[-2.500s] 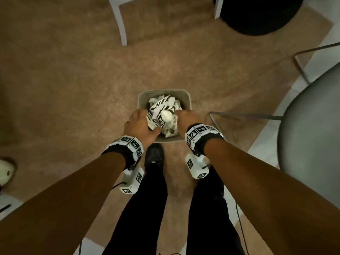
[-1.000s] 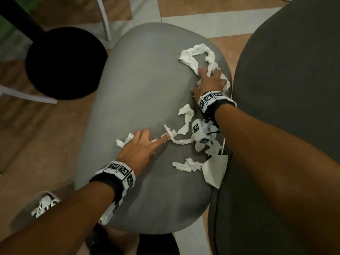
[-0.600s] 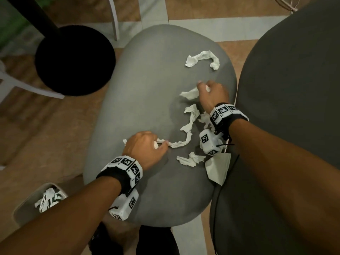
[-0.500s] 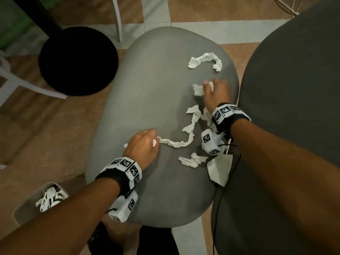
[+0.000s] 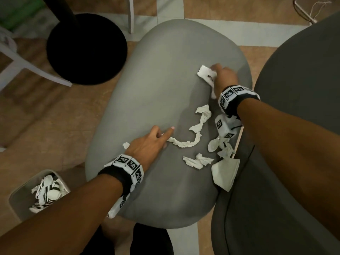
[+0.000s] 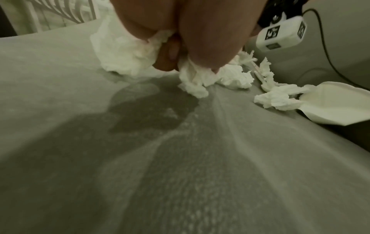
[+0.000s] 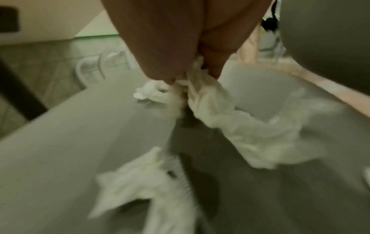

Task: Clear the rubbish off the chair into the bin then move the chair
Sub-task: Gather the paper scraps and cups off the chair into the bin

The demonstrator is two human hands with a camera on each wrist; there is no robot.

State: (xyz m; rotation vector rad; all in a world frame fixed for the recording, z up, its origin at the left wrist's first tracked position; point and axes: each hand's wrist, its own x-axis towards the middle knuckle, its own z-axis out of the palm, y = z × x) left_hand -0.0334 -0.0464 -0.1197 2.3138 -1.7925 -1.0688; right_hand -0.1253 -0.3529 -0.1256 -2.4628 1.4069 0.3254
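Right now I am working both hands over the grey chair seat (image 5: 160,85), gathering the white tissue scraps that are littering it so they can go into the bin (image 5: 18,197), which is sitting on the floor just off the seat's near-left corner and is already holding crumpled rubbish. My right hand (image 5: 223,75) is at the far right of the seat with its fingers closed around a bunched wad of tissue (image 5: 206,74); in the right wrist view a tail of that tissue is trailing loose below the grip, so I judge I am collecting several pieces into one handful rather than carrying each alone. My left hand (image 5: 149,142) is lying near the middle of the seat with scraps tucked under its curled fingers and the forefinger stretched out toward the end of a long twisted tissue strip (image 5: 185,143), probably to drag it in. Toward the seat's right edge more is waiting: a small crumpled tissue clump (image 5: 198,161), a flat folded white paper piece (image 5: 225,174) hanging partly over the edge, and a white plastic spoon (image 5: 213,145) beside it. Clearing is only partly done, I reckon, and moving the chair is not yet possible.
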